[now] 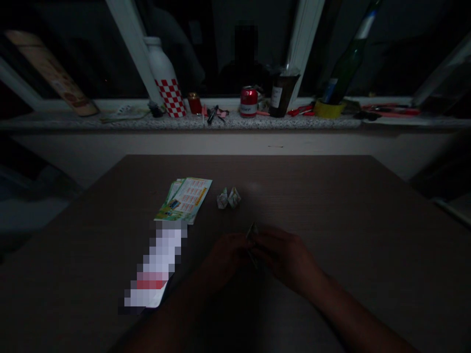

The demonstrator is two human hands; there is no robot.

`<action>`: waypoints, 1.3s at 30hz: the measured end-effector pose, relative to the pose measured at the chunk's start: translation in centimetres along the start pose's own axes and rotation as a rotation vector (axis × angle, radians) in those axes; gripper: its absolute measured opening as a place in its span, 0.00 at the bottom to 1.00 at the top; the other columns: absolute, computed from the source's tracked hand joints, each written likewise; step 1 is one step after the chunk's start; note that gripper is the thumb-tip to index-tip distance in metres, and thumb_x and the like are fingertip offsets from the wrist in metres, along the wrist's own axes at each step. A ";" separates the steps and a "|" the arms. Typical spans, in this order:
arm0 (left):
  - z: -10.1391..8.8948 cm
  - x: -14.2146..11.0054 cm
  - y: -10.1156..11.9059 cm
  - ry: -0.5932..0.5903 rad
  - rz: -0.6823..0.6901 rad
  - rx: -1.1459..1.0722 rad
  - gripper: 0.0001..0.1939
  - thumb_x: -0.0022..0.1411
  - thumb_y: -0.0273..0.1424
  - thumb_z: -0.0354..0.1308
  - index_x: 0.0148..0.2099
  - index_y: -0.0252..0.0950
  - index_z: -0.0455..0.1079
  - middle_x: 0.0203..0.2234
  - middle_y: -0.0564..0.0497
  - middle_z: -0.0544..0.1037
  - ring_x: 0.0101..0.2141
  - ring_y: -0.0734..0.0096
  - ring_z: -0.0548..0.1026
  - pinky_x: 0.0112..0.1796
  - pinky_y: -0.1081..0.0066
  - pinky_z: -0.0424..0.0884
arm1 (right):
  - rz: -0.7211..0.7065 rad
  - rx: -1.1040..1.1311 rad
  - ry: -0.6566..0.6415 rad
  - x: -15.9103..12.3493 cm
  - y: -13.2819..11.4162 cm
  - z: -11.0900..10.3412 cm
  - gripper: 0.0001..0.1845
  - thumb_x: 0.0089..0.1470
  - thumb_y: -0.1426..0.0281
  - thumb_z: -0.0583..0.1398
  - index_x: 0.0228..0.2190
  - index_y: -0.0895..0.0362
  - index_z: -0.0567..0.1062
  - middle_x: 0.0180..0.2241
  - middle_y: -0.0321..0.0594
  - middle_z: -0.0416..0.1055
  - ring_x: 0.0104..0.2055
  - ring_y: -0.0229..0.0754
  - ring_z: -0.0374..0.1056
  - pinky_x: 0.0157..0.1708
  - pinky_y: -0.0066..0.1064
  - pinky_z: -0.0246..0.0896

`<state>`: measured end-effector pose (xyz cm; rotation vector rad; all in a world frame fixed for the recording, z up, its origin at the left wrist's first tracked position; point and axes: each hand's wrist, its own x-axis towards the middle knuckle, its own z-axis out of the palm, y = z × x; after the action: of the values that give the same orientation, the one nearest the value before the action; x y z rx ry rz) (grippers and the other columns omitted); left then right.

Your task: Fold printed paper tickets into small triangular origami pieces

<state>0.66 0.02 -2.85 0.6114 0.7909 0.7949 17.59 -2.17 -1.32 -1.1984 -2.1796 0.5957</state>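
Note:
Low over the middle of a dim table (312, 206), my left hand (226, 257) and my right hand (289, 255) come together around a small folded paper piece (252, 231). Both hands have their fingers closed on it, and its pointed tip shows above them. Beyond them stand two little folded paper shapes (228, 198), side by side. Left of these lies a small stack of printed paper sheets (189, 198), green and yellow with red grids. Nearer, a bright phone-like slab (162, 260) lies with its face blurred out. Deep shadow hides much of my fingers.
Along the stone windowsill (228, 121) stand a red-and-white checkered bottle (170, 90), a small jar (194, 104), a red can (248, 102), a dark cup (282, 95), a green bottle (344, 68) beside yellow tape (328, 110), and a tall tan cylinder (55, 76).

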 end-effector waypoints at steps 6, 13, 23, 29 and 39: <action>-0.3 -0.1 0.2 0.005 -0.047 -0.091 0.03 0.45 0.25 0.62 0.26 0.29 0.73 0.23 0.48 0.76 0.26 0.70 0.73 0.30 0.71 0.67 | -0.015 -0.043 -0.031 0.7 -0.8 -0.4 0.09 0.59 0.72 0.57 0.39 0.55 0.77 0.37 0.40 0.75 0.38 0.41 0.70 0.39 0.29 0.64; -0.5 -0.1 1.1 0.096 -0.082 -0.193 0.03 0.51 0.25 0.58 0.28 0.31 0.72 0.24 0.49 0.76 0.26 0.70 0.74 0.32 0.69 0.70 | -0.023 -0.150 -0.095 3.1 -1.6 -0.7 0.07 0.58 0.72 0.58 0.33 0.56 0.77 0.29 0.38 0.74 0.31 0.38 0.69 0.30 0.26 0.58; -0.7 0.2 1.3 0.251 0.047 -0.134 0.09 0.61 0.34 0.53 0.37 0.33 0.68 0.27 0.49 0.76 0.25 0.67 0.76 0.26 0.68 0.71 | 0.040 -0.206 -0.015 7.6 0.0 -1.8 0.09 0.57 0.71 0.58 0.29 0.58 0.78 0.27 0.39 0.75 0.28 0.37 0.68 0.28 0.25 0.54; -0.5 0.3 0.1 0.258 0.145 -0.028 0.10 0.54 0.35 0.60 0.34 0.34 0.66 0.26 0.52 0.74 0.23 0.70 0.74 0.23 0.71 0.70 | 0.100 -0.263 -0.027 12.1 1.5 -2.4 0.11 0.56 0.70 0.58 0.28 0.58 0.80 0.25 0.40 0.76 0.27 0.39 0.70 0.27 0.27 0.53; -0.3 0.0 -0.1 0.249 0.171 0.066 0.11 0.51 0.35 0.61 0.34 0.34 0.66 0.25 0.54 0.72 0.22 0.73 0.72 0.22 0.73 0.69 | 0.214 -0.351 -0.263 14.5 3.2 -0.3 0.14 0.60 0.66 0.58 0.46 0.58 0.72 0.46 0.42 0.71 0.44 0.45 0.70 0.42 0.40 0.68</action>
<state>0.48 0.04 -3.15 0.6526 1.0042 1.0184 13.44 11.97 0.82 -1.6322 -2.4676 0.4916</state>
